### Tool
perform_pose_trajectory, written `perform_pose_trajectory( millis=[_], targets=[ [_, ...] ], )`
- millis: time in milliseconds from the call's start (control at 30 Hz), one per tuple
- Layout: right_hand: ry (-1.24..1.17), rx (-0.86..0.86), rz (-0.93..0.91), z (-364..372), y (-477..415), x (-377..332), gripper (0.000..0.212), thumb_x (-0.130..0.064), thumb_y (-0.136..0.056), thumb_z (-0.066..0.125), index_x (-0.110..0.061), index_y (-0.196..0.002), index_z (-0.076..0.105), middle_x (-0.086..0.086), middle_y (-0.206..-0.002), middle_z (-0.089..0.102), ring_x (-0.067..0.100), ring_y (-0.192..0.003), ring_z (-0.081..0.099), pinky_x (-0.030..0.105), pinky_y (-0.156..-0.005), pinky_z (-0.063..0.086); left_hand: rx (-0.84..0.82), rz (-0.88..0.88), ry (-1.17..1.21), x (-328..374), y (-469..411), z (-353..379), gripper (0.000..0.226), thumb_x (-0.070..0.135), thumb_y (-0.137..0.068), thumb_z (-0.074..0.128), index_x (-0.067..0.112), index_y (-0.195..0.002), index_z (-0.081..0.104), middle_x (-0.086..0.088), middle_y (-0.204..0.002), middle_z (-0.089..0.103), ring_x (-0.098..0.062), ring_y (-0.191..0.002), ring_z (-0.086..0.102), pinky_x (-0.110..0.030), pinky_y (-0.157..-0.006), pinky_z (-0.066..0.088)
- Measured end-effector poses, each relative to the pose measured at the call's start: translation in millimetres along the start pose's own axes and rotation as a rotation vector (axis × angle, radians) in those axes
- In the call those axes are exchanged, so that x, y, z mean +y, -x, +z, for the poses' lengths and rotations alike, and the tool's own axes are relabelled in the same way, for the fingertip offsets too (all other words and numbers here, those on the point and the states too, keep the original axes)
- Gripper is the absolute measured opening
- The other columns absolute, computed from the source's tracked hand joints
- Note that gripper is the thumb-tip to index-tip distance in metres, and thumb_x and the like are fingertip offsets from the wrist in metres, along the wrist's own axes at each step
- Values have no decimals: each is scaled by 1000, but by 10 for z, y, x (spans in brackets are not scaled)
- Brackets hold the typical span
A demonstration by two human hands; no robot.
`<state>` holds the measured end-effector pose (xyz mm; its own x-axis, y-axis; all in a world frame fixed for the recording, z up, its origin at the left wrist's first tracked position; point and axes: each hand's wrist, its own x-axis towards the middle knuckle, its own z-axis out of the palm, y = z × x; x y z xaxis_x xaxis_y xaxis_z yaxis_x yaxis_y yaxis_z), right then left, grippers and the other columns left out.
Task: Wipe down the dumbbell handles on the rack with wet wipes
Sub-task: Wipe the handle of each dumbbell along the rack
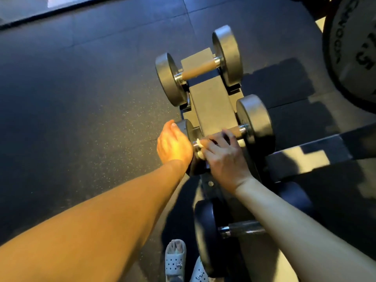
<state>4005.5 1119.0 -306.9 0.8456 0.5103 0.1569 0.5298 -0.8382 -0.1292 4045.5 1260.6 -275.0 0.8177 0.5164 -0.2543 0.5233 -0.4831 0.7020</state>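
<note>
A vertical dumbbell rack [211,102] holds three dumbbells, one above the other. My right hand [223,157] grips the handle of the middle dumbbell [256,121] with a pale wet wipe [200,144] wrapped round it; bits of the wipe show at the handle's left end. My left hand [173,145] rests with relaxed fingers against the outer face of that dumbbell's left head. The top dumbbell [200,70] has a tan handle and lies untouched. The bottom dumbbell [209,233] has a dark knurled handle, partly hidden by my right forearm.
Dark speckled rubber flooring [91,108] lies to the left of the rack. A large black weight plate [354,47] stands at the upper right. A dark bench or frame bar [317,151] runs off to the right. My feet in pale clogs [176,259] are at the rack's base.
</note>
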Motion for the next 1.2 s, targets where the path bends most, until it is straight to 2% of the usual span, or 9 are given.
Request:
perform_pose_trajectory(
  millis=[167,267,367,633,767,833,967,1100,1200],
  targets=[
    [-725,28,754,-349,-116,-337,14,-12,-98,58,-18,-88,64,-1,-85,64,10,-76,64,26,-69,58,7,24,-16,-12,4,7,43,31,-112,28,16,-138,59,-8,-130,66,-26,-122,59,-40,-105,44],
    [-1281,-34,1376,-280,10,-391,15,-11,-98,62,-21,-109,64,2,-100,67,13,-89,70,31,-78,63,9,26,-8,-18,-6,13,42,29,-111,28,14,-131,62,-8,-120,67,-27,-114,60,-40,-98,44],
    [-1746,219,1783,-85,-103,-272,43,-5,-99,58,-13,-140,50,14,-132,60,28,-116,64,40,-98,56,14,25,-17,-31,-4,18,40,28,-111,29,13,-125,63,-1,-104,61,-22,-102,57,-38,-92,43],
    [-1925,205,1866,-111,-318,-544,49,-29,-112,39,-17,-158,26,10,-154,40,31,-142,40,40,-111,35,41,30,-46,-69,-34,57,33,28,-112,29,23,-114,62,11,-89,52,-15,-93,52,-33,-84,40],
    [-1680,180,1668,-58,-217,-468,49,-23,-101,61,-21,-145,42,8,-141,52,26,-121,57,35,-89,53,26,19,-37,-62,-17,39,36,28,-112,29,18,-119,63,10,-89,51,-14,-92,51,-31,-83,36],
    [-1565,344,1626,-100,-193,-383,45,-25,-99,63,-21,-140,45,6,-132,52,22,-114,57,25,-73,47,16,19,-30,-52,-14,30,33,27,-112,29,20,-116,61,12,-84,50,-14,-92,51,-31,-83,36],
    [-1123,548,1496,-71,-235,-328,39,-28,-102,58,-14,-139,50,0,-130,48,15,-118,52,22,-89,44,17,31,-33,-47,-20,27,39,29,-112,29,17,-131,61,3,-105,60,-17,-104,56,-34,-89,41],
    [-1190,358,1374,171,-299,-623,36,-42,-106,42,-19,-131,55,-3,-126,56,11,-116,55,35,-104,46,22,51,-21,-51,-22,36,38,27,-111,30,14,-128,62,5,-101,56,-19,-103,57,-33,-87,41],
    [-1068,156,1272,160,-225,-625,23,-32,-106,49,-20,-122,60,0,-118,60,11,-107,60,30,-89,53,20,56,-23,-51,-9,30,39,26,-111,30,13,-131,61,7,-100,53,-12,-97,50,-28,-85,35]
  ],
)
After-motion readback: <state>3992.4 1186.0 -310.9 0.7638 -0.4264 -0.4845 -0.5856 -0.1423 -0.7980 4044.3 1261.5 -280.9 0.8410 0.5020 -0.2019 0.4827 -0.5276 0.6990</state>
